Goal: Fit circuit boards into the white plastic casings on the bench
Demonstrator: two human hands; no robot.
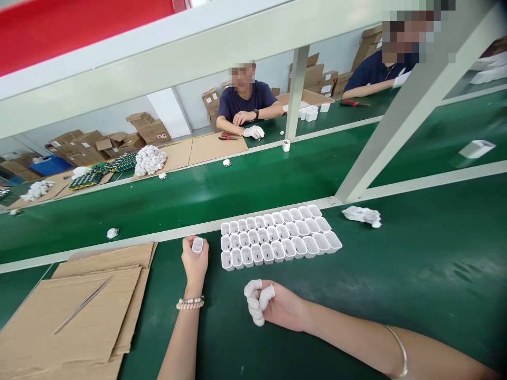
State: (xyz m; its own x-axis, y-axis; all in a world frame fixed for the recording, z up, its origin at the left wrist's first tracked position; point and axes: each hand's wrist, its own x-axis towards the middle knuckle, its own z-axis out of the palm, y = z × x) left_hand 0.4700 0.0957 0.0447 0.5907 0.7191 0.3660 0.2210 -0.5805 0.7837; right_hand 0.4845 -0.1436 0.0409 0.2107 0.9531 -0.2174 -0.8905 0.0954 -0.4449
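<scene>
My left hand (195, 269), with a beaded bracelet at the wrist, is wrapped round a small white plastic cup (197, 245) whose open top faces up. To its right stand three rows of similar white cups (268, 253), open side up, several showing a dark slot inside. In front of these rows is my right hand (277, 307), with white covers on its fingertips. Its fingers are curled in toward the thumb; whatever may be between them is hidden.
Cardboard sheets (79, 322) lie at left with a thin metal tool (82, 306) on top. A crumpled white cloth (362, 216) lies right of the cups. Beyond a rail, a green conveyor belt (190, 195) carries small white pieces. A slanted post (396, 126) stands at right; two co-workers sit opposite.
</scene>
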